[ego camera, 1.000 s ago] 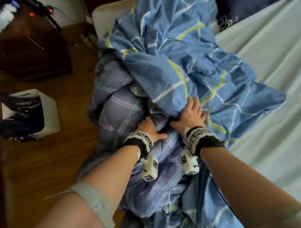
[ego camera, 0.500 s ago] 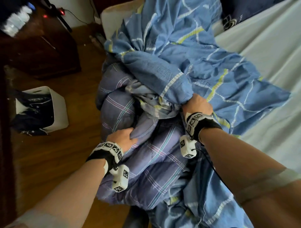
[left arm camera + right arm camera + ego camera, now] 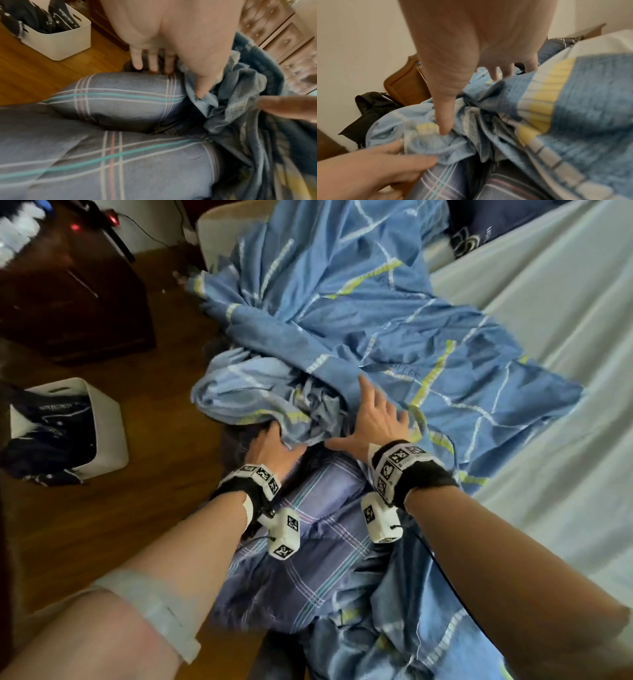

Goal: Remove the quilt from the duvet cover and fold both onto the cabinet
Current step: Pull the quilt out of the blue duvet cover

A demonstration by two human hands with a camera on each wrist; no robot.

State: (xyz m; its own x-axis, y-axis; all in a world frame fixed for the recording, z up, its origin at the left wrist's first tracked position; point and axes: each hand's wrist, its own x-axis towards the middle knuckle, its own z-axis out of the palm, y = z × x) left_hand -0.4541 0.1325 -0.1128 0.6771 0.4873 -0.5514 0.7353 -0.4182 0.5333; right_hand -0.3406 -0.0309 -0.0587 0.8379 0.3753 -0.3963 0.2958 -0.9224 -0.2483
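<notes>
The purple plaid quilt (image 3: 318,542) lies at the bed's near edge, its far part still inside the blue duvet cover (image 3: 342,320) with yellow and white stripes. My left hand (image 3: 274,446) reaches under the cover's bunched mouth, fingers straight over a quilt bulge (image 3: 120,97) and thumb against the pale cover fabric (image 3: 240,94). My right hand (image 3: 373,416) lies flat on the cover with its fingers spread. In the right wrist view its thumb presses into the bunched cover (image 3: 582,108), just above the quilt (image 3: 453,182). Neither hand holds anything.
A white bin (image 3: 109,426) of dark clothes stands on the wooden floor (image 3: 154,508) at the left. A dark wooden cabinet (image 3: 68,296) is at the far left. The pale bed sheet (image 3: 548,337) spreads to the right, and a black bag (image 3: 373,108) leans by the wall.
Half a second ago the left hand gripped the quilt and the right gripped the cover. Both have let go and moved to the cover's mouth, which now lies further up the quilt.
</notes>
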